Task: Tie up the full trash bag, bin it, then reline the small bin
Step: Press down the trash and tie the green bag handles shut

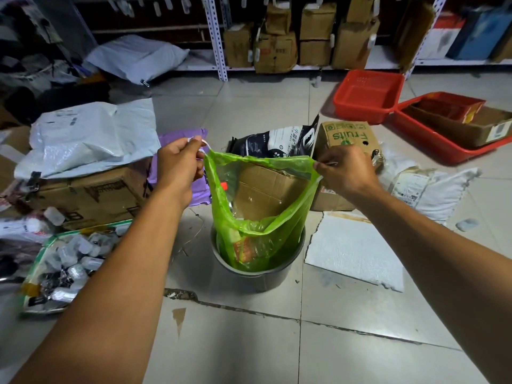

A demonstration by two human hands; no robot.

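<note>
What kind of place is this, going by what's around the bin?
Probably a storeroom or parcel depot: metal shelving stacked with cardboard boxes, courier mailer bags heaped on the tiled floor, and red plastic trays beside them.

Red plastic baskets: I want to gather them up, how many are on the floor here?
2. One empty red basket sits near the shelving at upper right; a second, touching its right side, holds cardboard boxes. Others may lie outside the frame.

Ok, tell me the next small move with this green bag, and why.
Probably draw the two hands together to close the mouth. The left hand and right hand each pinch a white drawstring at opposite sides of the green bag, whose mouth gapes wide while its bottom sits in the small bin. Tying needs it closed.
</note>
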